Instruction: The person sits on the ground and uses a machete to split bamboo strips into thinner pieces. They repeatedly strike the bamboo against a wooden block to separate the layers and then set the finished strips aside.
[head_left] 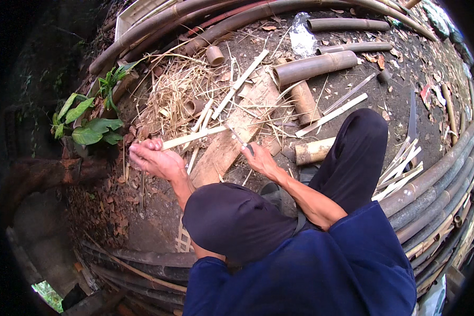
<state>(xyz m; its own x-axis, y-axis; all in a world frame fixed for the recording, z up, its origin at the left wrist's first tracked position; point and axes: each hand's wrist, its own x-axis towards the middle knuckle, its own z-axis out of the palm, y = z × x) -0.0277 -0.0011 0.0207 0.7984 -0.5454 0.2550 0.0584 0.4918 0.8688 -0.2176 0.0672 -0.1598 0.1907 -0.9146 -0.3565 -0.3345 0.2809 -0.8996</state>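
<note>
My left hand (157,161) is closed around one end of a pale split bamboo strip (192,137). The strip points right, over a worn wooden plank (216,159) on the ground. In my right hand (260,160) is a knife (236,135) with a dark handle, its short blade close to the strip's far end. Whether the blade touches the strip, I cannot tell. Thin shavings (176,97) lie heaped beyond the strip. A longer pale bamboo strip (240,84) rests across the shavings and the plank's far part.
Cut bamboo tubes (316,68) lie beyond the plank. Further right are a saw (412,113) and a bundle of split strips (400,171). Long bamboo poles (432,184) curve along the right side, more poles (195,26) along the back. A leafy plant (89,124) stands left.
</note>
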